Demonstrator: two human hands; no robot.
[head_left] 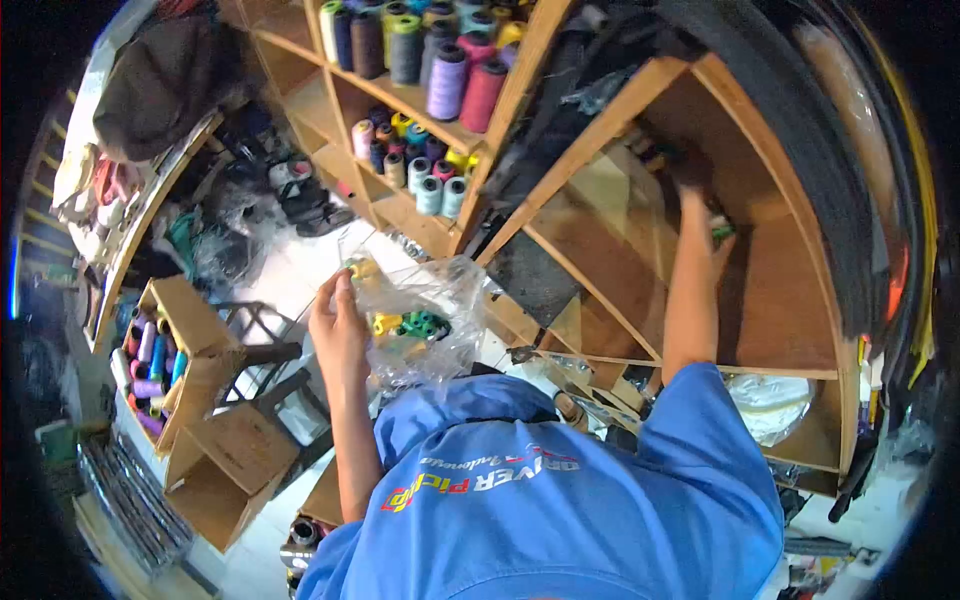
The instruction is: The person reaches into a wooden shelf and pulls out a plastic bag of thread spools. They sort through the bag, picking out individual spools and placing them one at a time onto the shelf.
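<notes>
My left hand pinches the edge of a clear plastic bag. Inside the bag lie green spools and yellow spools, and another yellow one shows by my fingertips. My right hand reaches deep into a brown wooden shelf compartment. Close to it are small dark and green items, perhaps spools, with one green piece beside the wrist. Shadow and blur hide the right fingers, so their grip is unclear.
Upper shelves hold many coloured thread cones. At the left, an open box contains more cones, above an empty-looking cardboard box. A dark stool stands beside them. Dark rolled material hangs at the right.
</notes>
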